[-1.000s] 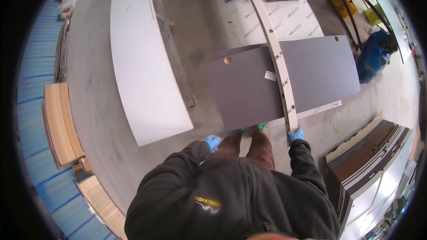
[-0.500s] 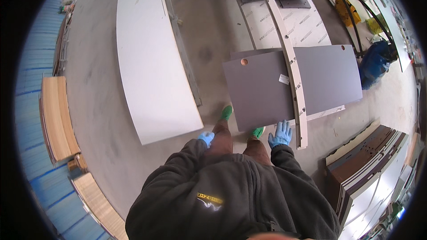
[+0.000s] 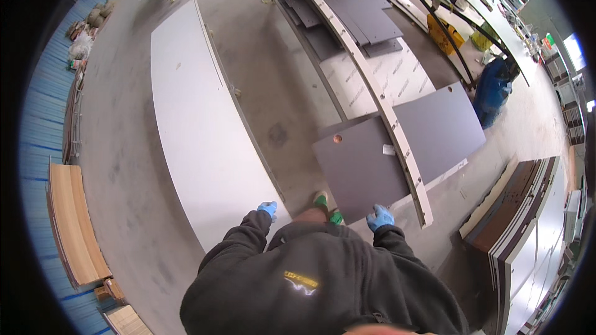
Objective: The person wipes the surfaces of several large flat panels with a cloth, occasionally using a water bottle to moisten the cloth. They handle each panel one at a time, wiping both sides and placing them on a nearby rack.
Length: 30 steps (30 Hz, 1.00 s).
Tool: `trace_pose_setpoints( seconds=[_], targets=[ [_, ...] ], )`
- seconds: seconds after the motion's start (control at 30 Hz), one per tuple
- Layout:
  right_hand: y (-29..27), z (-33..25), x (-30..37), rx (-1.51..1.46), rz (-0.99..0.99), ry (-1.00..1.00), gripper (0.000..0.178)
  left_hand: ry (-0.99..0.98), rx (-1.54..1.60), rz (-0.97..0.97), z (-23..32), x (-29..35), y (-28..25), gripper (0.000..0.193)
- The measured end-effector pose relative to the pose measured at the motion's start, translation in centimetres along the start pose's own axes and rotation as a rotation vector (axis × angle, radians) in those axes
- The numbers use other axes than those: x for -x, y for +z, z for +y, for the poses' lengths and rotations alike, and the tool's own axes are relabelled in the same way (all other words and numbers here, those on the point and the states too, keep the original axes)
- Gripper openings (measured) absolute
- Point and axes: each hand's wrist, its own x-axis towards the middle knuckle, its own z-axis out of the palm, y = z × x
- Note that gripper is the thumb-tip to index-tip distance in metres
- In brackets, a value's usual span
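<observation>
My left hand [image 3: 268, 209], in a blue glove, hangs over the near right edge of a long white board [image 3: 205, 142]. Its fingers are loosely bent with nothing seen in them; whether it touches the board I cannot tell. Just off the near edge of a dark grey panel [image 3: 360, 167] is my right hand [image 3: 380, 217], also gloved in blue, empty, with its fingers half bent and a little apart. A long narrow pale strip with several small fittings [image 3: 397, 136] lies across the grey panel, its near end sticking out past it.
Dark grey boards [image 3: 360, 12] lie on a white printed sheet [image 3: 372, 80] farther off. On the right lean stacked panels [image 3: 515, 217], with a blue drum-like object [image 3: 493, 90] beyond. Wood-grain boards [image 3: 77, 217] stand at the left wall.
The view has shifted, with more of the far floor and tables now seen. My left hand now overlaps the white board. My right hand's spread fingers have bent inward.
</observation>
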Motion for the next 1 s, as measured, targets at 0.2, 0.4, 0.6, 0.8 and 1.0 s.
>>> trace_pose_setpoints(
  seconds=[0.2, 0.4, 0.6, 0.8, 1.0],
  targets=[
    [0.4, 0.8, 0.4, -0.149, -0.15, 0.386, 0.059, 0.207, -0.295, -0.005, 8.3, 0.9, -1.0, 0.043],
    [1.3, -4.0, -5.9, -0.332, -0.122, 0.523, 0.06, 0.214, -0.318, 0.008, 20.6, -5.8, -6.9, 0.047],
    [-0.5, -18.4, -19.6, -0.512, 0.144, 0.453, 0.041, 0.305, -0.555, 0.026, 34.7, -18.4, -17.1, 0.053],
    [-7.9, -34.8, -32.9, -0.542, 0.061, 0.284, 0.042, 0.208, -0.268, -0.002, 49.5, -21.0, -25.6, 0.054],
    [-11.0, -41.5, -43.4, -0.436, 0.086, 0.211, 0.048, 0.413, -0.212, 0.034, 59.8, -24.9, -28.2, 0.041]
  ],
)
